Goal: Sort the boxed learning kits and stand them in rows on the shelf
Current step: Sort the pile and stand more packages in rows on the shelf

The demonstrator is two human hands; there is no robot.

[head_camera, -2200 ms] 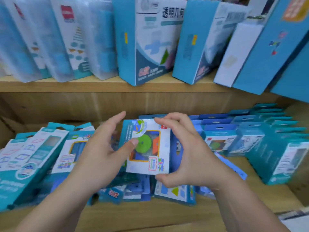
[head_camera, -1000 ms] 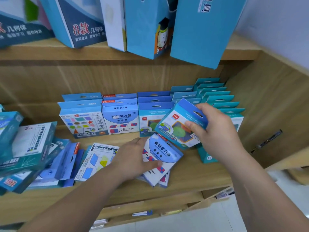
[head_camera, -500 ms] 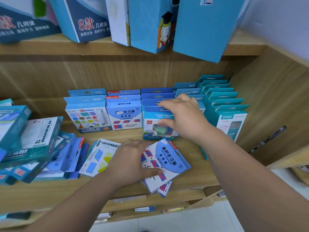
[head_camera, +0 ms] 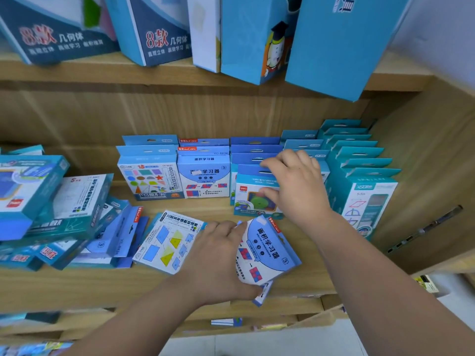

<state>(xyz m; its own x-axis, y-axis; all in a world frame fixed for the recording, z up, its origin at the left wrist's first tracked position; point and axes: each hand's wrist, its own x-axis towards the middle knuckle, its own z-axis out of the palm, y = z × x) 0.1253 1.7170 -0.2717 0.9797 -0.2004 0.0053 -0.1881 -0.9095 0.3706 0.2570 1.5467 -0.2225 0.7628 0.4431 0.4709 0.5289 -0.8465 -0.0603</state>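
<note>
The left hand [head_camera: 218, 255] is nearest, low at the front edge of the shelf [head_camera: 77, 286]. Its fingers are curled round the left side of an area kit [head_camera: 267, 250], thumb at the near edge and fingertips at the far one. The kit is tipped up off another box under it. Its printed top faces right, so its long axis runs roughly across the shelf rather than up. Just left of the hand a flat kit [head_camera: 167, 242] lies face up, and a pile [head_camera: 64, 214] slumps further left.

The matching area row [head_camera: 203, 176] stands behind and to the left of the held kit, with bare board between. By my reading, the left hand is the one nearer that row, and the kit needs a quarter turn to stand.

Further in, the right hand [head_camera: 295, 186] reaches over the disc kit [head_camera: 253, 199], which stands upright at the front of its row. Fingers are hooked on its top flap and the thumb is pressed on its face.
</note>
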